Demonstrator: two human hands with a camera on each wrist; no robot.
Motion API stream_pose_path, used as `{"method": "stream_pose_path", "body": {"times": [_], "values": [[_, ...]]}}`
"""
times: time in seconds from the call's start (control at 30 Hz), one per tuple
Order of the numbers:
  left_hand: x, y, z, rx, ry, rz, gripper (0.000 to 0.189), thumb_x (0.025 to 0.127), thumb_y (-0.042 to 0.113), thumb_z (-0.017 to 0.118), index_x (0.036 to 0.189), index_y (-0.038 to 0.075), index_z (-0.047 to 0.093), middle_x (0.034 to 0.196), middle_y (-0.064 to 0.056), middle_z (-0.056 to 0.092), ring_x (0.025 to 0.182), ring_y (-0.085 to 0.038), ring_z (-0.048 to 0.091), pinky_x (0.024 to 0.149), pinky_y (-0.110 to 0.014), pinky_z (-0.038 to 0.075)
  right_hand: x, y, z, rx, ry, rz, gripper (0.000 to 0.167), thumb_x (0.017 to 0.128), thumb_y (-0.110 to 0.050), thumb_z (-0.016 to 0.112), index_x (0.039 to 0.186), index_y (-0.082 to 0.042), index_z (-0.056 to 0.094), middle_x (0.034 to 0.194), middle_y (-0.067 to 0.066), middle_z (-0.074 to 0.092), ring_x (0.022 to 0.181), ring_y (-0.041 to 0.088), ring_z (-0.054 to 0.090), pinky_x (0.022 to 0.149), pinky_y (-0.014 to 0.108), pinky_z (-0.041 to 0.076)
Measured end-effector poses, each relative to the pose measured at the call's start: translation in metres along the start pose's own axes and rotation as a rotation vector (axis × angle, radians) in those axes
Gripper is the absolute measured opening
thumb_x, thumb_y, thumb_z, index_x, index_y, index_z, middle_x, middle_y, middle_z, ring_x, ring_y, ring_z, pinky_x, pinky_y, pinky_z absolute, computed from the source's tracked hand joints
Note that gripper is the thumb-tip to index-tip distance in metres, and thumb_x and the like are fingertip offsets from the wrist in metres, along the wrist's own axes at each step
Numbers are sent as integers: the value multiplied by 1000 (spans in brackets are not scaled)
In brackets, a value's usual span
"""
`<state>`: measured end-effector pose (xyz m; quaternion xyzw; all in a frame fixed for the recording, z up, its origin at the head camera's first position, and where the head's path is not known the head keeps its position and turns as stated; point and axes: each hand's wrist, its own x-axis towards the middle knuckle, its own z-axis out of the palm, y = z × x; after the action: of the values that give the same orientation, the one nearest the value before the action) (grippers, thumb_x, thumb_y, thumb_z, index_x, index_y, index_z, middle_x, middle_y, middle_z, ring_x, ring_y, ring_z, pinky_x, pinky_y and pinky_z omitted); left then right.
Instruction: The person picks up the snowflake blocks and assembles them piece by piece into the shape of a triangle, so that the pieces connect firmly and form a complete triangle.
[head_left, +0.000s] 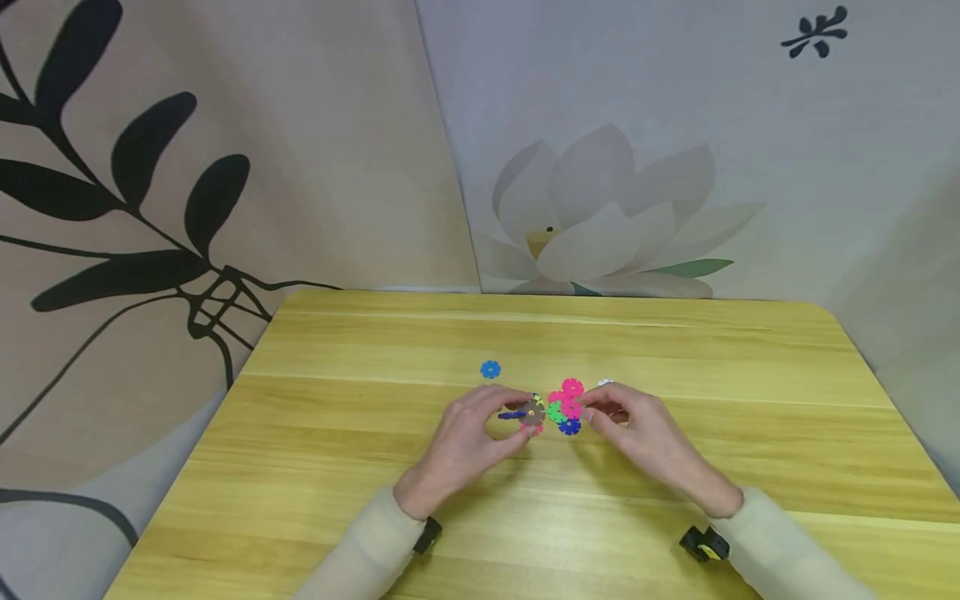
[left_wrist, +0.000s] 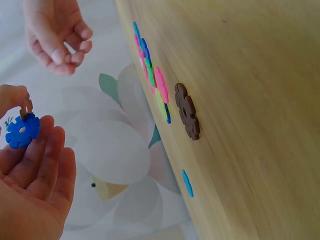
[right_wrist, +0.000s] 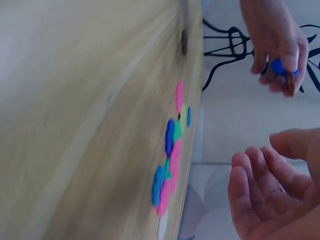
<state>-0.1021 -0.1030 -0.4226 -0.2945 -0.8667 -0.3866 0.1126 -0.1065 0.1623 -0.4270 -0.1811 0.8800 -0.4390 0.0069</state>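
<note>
My left hand (head_left: 472,429) pinches a brown notched disc (head_left: 532,413) between thumb and fingers. A blue notched disc (left_wrist: 22,131) is joined to it at an angle, seen most plainly in the left wrist view. My right hand (head_left: 637,425) hovers to the right, its fingers loosely bent; the right wrist view shows nothing between its fingertips (right_wrist: 239,160). Between and below the hands lie loose notched discs on the table: pink discs (head_left: 572,387), a green disc (head_left: 556,412) and a dark blue disc (head_left: 569,427). My left hand partly covers others.
A lighter blue disc (head_left: 491,369) lies apart, beyond my left hand. A white disc (head_left: 605,382) shows just behind my right fingers. Brown discs (left_wrist: 187,111) rest on the wooden table (head_left: 337,467). Printed wall panels (head_left: 360,167) stand behind the table's far edge.
</note>
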Motion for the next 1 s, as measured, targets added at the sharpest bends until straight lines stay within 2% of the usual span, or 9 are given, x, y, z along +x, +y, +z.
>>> {"method": "stream_pose_path", "body": {"times": [0.17, 0.3, 0.4, 0.57, 0.77, 1.0], "values": [[0, -1, -1, 0, 6, -8, 39, 84, 16, 87, 120, 9, 73, 111, -1, 75, 98, -14, 70, 87, -31, 59, 6, 11, -6, -69, -23, -46, 16, 97, -8, 73, 113, -6, 74, 107, 4, 73, 94, 16, 68, 81, 35, 60], [0, -2, -2, -6, 8, -3, 38, 84, 15, 86, 120, 9, 73, 111, -1, 75, 99, -16, 70, 88, -31, 58, 12, 17, -9, -107, -52, -81, 18, 96, -9, 74, 114, -7, 75, 111, 5, 73, 100, 23, 68, 87, 46, 59], [0, -2, -3, -16, 4, -4, 38, 85, 15, 86, 120, 9, 73, 111, 0, 74, 100, -18, 71, 89, -32, 58, 18, 20, -9, -129, -82, -112, 21, 95, -9, 75, 116, -8, 75, 114, 3, 72, 104, 26, 68, 90, 49, 59], [0, -3, -4, -25, -8, -17, 38, 85, 15, 85, 121, 8, 73, 113, -2, 74, 101, -22, 71, 90, -35, 59, 28, 24, -6, -193, -157, -152, 26, 93, -13, 78, 118, -9, 74, 117, 1, 71, 107, 25, 67, 94, 47, 57], [0, -4, -4, -14, -11, -20, 38, 85, 15, 85, 120, 9, 73, 113, -2, 74, 100, -18, 71, 88, -34, 59, 40, 29, -2, -278, -244, -181, 30, 92, -14, 80, 121, -9, 75, 119, 2, 69, 109, 21, 64, 97, 44, 56], [0, -3, -5, -19, -1, -9, 38, 85, 16, 86, 120, 8, 73, 113, -2, 74, 101, -16, 70, 89, -32, 59, 45, 33, 2, -346, -300, -213, 36, 90, -12, 82, 124, -4, 73, 117, 5, 67, 104, 22, 63, 94, 43, 57]]}}
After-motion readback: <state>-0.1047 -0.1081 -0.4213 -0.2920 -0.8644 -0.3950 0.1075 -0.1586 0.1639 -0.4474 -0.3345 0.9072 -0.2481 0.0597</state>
